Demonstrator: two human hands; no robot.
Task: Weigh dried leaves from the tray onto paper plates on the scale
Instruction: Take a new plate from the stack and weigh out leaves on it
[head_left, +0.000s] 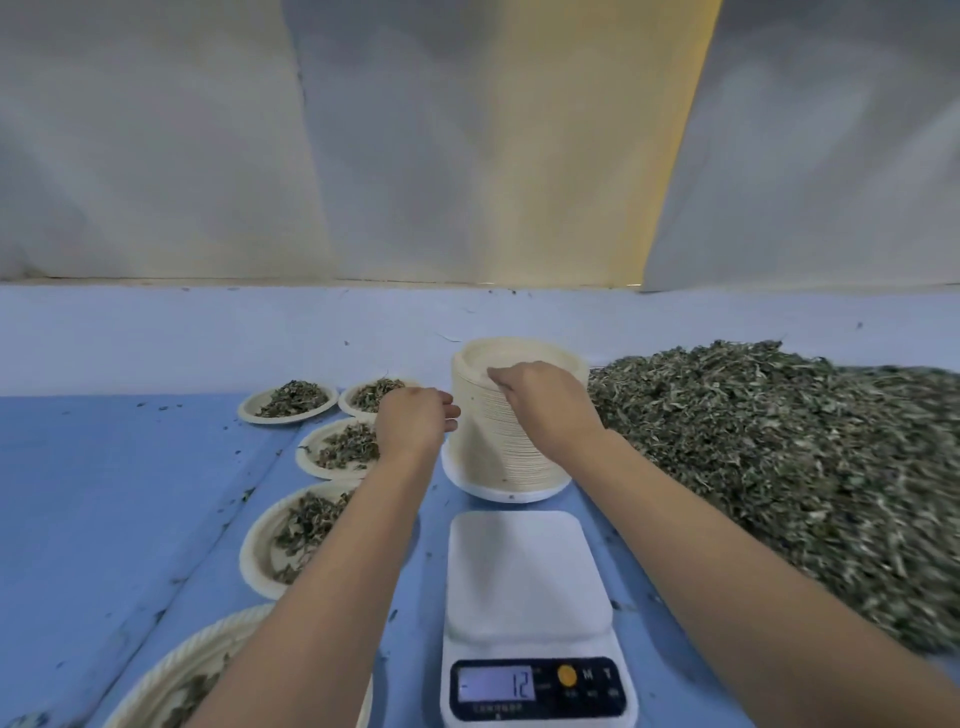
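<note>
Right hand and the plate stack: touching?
Touching. Head view: the right hand has fingertips curled onto the top rim of the plate stack, no gap.

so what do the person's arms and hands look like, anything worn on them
Both are bare. The left hand and right hand show no gloves, rings or bands. The left forearm and right forearm carry no watch or bracelet, and no sleeve shows anywhere up to the frame edge. No marks or tattoos can be made out.
</note>
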